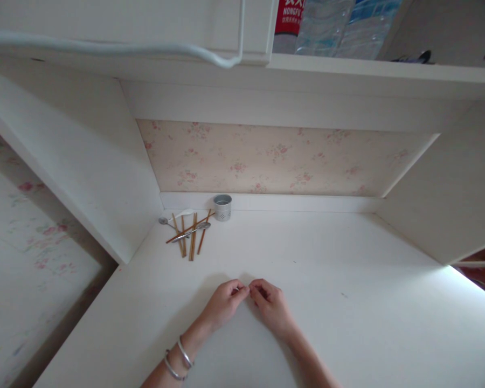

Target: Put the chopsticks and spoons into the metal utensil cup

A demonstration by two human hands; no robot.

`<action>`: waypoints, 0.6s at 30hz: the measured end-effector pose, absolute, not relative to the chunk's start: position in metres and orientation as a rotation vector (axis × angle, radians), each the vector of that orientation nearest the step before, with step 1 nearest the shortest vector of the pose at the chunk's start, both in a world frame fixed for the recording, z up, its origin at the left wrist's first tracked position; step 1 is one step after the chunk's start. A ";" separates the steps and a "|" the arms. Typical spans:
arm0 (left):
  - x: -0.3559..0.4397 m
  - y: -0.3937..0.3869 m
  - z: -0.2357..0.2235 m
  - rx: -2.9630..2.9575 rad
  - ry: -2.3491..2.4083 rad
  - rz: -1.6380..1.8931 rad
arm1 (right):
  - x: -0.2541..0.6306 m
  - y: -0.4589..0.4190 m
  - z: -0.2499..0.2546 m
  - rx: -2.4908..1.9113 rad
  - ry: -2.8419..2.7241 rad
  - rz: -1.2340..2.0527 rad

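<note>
Fingers point(235, 284) on both hands are drawn together and curled, thumb to forefinger; whether anything small is pinched between them I cannot tell. At the far left of the white tabletop point(347, 253), well beyond the hands, lie a small metal spoon point(163, 221), a white spoon point(188, 212), several chopsticks point(192, 250), some crossing one another, and a larger metal spoon point(203, 226) lying across them. The left forearm slants up and rightward from the bottom edge, two silver bangles point(185, 351) round its wrist, and ends in the left hand point(224, 302), back upward, knuckles bent, tips pointing right. Farther back, just right of the chopsticks, a grey metal cup point(222, 209) stands upright near the back edge. The right hand point(271, 307) mirrors the left, its forearm slanting up and leftward, wrist bare, its tips touching or nearly touching the left hand's.
</note>
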State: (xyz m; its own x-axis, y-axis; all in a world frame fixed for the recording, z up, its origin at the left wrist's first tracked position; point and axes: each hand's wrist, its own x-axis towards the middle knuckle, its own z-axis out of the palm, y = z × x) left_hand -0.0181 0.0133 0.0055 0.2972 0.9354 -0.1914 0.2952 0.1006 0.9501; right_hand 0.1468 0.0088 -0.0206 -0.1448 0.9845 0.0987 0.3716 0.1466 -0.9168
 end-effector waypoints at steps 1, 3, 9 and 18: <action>-0.018 0.013 0.006 1.432 1.223 0.712 | 0.147 0.009 -0.020 -1.329 -1.647 0.994; -0.018 0.013 0.005 1.437 1.224 0.722 | 0.147 0.008 -0.020 -1.328 -1.646 0.993; -0.018 0.013 0.003 1.447 1.228 0.732 | 0.146 0.008 -0.020 -1.331 -1.649 0.993; -0.018 0.012 0.003 1.462 1.236 0.730 | 0.146 0.007 -0.019 -1.332 -1.666 0.997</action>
